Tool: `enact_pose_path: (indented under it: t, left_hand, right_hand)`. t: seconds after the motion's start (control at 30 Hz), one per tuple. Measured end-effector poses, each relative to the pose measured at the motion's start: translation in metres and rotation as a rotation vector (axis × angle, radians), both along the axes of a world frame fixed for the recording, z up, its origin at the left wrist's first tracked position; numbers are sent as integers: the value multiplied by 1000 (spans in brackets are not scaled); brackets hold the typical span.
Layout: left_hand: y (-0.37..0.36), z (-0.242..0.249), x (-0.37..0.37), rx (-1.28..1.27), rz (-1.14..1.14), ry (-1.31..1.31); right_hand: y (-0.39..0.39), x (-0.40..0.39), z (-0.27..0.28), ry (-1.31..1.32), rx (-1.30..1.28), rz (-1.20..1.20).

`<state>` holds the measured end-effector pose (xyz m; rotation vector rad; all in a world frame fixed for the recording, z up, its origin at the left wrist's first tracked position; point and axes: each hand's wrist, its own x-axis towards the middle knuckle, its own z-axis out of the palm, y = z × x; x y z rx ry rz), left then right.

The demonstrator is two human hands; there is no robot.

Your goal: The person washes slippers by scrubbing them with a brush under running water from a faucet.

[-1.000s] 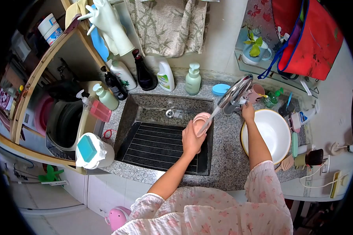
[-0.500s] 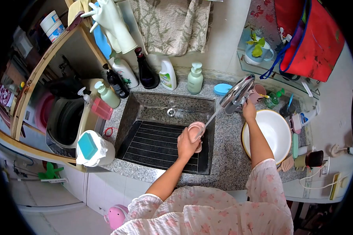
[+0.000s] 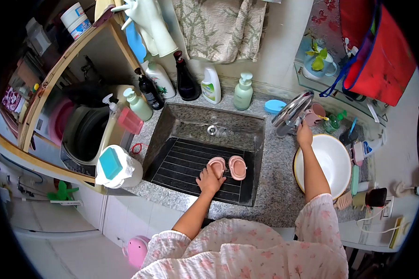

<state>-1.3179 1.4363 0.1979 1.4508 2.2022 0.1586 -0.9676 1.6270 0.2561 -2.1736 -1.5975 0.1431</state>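
Two small pink clogs lie side by side in the sink on a black ribbed mat (image 3: 181, 160). My left hand (image 3: 209, 180) is closed around the near end of the left clog (image 3: 217, 165). The right clog (image 3: 237, 168) sits just beside it, untouched. My right hand (image 3: 304, 135) grips the handle at the base of the chrome faucet (image 3: 293, 109), its fingers partly hidden. No water stream shows below the spout.
A white basin (image 3: 328, 162) stands right of the stone sink (image 3: 209, 111), under my right forearm. Several bottles line the back, including a green pump bottle (image 3: 243, 91). A blue soap dish (image 3: 274, 107) is near the faucet. At left stands a bag-lined bin (image 3: 130, 167).
My left hand has lowered the tilted clog onto the mat, moving slightly left. The second clog has come into full view. The water stream has stopped, while my right hand stays at the faucet.
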Motion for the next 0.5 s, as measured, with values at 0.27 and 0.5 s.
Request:
enact_pose_path:
  t: [0.27, 0.5]
  left_hand:
    - [-17, 1, -36, 143, -105, -98]
    - [-28, 43, -75, 182, -178, -149]
  right_hand:
    - [-40, -15, -16, 101, 193, 130]
    - [-121, -85, 18, 613, -134, 383]
